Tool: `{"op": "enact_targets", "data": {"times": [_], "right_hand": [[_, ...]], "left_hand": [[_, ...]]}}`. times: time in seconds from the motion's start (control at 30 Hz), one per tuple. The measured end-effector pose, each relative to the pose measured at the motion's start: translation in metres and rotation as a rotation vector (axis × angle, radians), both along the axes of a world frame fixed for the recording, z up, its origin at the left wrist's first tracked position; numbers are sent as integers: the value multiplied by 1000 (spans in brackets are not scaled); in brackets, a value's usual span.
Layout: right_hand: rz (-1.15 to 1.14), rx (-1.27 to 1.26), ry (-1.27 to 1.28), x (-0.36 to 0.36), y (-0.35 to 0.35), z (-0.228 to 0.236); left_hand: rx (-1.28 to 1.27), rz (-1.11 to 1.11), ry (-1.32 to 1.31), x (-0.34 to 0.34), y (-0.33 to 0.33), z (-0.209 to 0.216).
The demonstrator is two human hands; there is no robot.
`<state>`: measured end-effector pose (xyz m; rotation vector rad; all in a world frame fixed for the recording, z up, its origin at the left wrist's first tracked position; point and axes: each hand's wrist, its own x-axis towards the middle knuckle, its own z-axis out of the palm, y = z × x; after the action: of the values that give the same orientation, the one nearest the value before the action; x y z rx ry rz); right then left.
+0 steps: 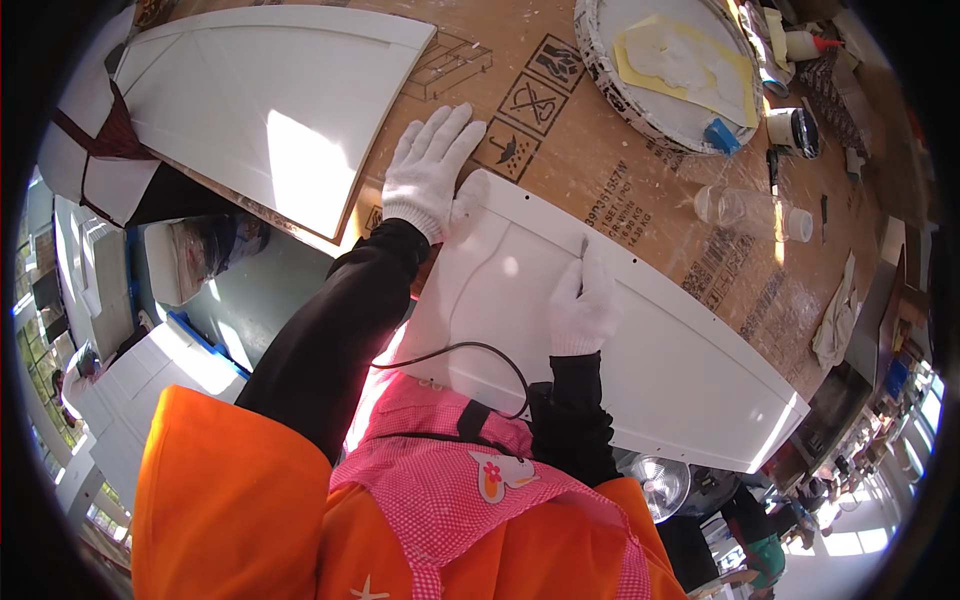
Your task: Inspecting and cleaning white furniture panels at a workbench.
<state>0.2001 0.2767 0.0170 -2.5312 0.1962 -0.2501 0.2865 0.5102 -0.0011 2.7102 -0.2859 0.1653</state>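
white panel | flat, grooved | left hand steadies | right hand on groove

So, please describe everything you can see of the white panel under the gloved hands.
The white panel is a long, flat board with a smooth painted-looking face and a recessed centre with a curved end. It lies flat on the cardboard-covered table, running from the upper left to the lower right. The left hand rests at its upper corner, partly on the cardboard. The right hand presses a small tool to its raised border.
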Motion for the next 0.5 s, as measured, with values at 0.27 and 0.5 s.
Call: {"op": "enact_targets", "data": {"times": [0.27,0.5], "right_hand": [[10,-25,-30,3,-1,2],[-4,-84,144,-1,0,-1]], "left_hand": [[-5,-5,-2,0,1,0],[-1,-8,10,0,2,0]]}}
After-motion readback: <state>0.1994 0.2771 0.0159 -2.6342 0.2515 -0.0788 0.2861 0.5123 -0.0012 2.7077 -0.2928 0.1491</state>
